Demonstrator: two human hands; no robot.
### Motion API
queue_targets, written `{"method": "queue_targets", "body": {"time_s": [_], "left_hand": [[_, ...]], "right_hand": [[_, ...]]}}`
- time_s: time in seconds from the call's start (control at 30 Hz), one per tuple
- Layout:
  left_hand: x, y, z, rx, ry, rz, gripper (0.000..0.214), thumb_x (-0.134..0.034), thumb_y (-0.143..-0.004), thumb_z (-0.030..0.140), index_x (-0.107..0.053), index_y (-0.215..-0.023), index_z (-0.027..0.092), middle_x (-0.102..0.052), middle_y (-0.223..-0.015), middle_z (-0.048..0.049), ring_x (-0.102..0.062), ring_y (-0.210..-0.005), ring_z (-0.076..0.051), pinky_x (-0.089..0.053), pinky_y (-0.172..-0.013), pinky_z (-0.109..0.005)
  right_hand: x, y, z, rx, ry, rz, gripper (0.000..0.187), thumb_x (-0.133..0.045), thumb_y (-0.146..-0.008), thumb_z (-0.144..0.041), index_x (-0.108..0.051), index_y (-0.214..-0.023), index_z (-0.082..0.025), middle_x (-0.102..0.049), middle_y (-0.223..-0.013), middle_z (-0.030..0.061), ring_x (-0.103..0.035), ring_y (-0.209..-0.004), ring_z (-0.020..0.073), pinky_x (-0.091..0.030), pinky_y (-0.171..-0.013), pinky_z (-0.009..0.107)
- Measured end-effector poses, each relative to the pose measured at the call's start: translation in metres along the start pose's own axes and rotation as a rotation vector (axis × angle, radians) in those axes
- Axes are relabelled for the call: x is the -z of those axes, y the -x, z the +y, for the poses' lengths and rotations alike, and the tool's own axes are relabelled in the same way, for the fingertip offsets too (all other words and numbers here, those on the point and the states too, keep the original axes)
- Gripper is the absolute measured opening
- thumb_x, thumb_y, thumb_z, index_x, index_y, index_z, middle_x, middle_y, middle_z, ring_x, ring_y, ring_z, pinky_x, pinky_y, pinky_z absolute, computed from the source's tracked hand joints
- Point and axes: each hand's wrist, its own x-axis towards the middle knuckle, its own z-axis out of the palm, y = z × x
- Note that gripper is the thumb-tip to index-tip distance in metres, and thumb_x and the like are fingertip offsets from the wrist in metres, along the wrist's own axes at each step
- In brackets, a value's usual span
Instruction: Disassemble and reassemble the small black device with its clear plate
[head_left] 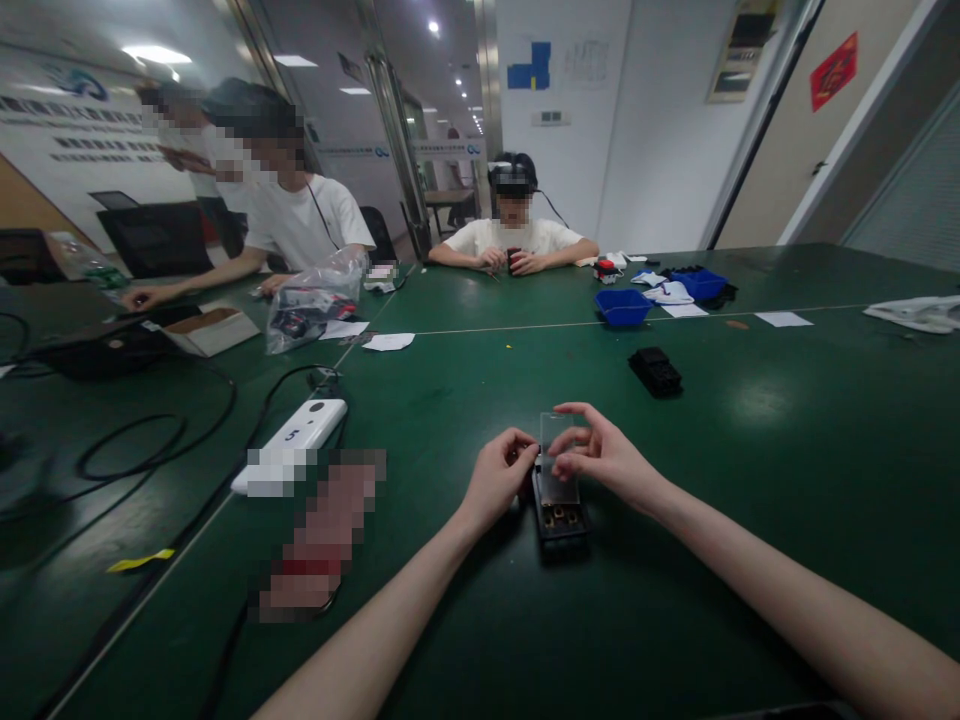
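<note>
One hand, your left hand (501, 472), has its fingertips close together at the upper left of the black device (564, 533) on the green table (442, 420); what they pinch, I cannot tell. Rightward, your right hand (609, 458) has fingers loosely curled at the transparent panel (558, 492) over it, the grip also unclear.

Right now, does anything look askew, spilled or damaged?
The clear cover doesn't line up with the black housing: brass-coloured contacts show uncovered at its near end. I see no spill or damage.
</note>
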Motion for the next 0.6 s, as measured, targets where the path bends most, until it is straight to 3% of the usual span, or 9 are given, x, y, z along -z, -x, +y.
{"method": "queue_targets", "body": {"time_s": [0.27, 0.6], "left_hand": [[-0.0003, -0.0007, -0.0025, 0.011, 0.05, -0.02, 0.024, -0.056, -0.077, 0.04, -0.054, -0.075, 0.015, -0.051, -0.057, 0.0044, -0.046, -0.043, -0.008, -0.036, -0.043, -0.019], [-0.0004, -0.0004, -0.003, 0.011, 0.032, -0.013, 0.023, -0.056, -0.078, 0.039, -0.055, -0.077, 0.015, -0.052, -0.057, 0.0044, -0.047, -0.042, -0.008, -0.037, -0.042, -0.019]], "right_hand": [[-0.0003, 0.003, -0.0004, -0.021, 0.063, -0.148, 0.057, -0.07, -0.066, -0.014, -0.041, -0.114, -0.022, -0.059, -0.084, -0.0028, -0.064, -0.069, 0.0115, -0.055, -0.068, 0.031], [0.0067, 0.0045, -0.0048, 0.068, 0.371, -0.168, 0.052, -0.07, -0.069, -0.02, -0.045, -0.116, -0.021, -0.057, -0.085, -0.0001, -0.058, -0.073, 0.0127, -0.049, -0.067, 0.03]]}}
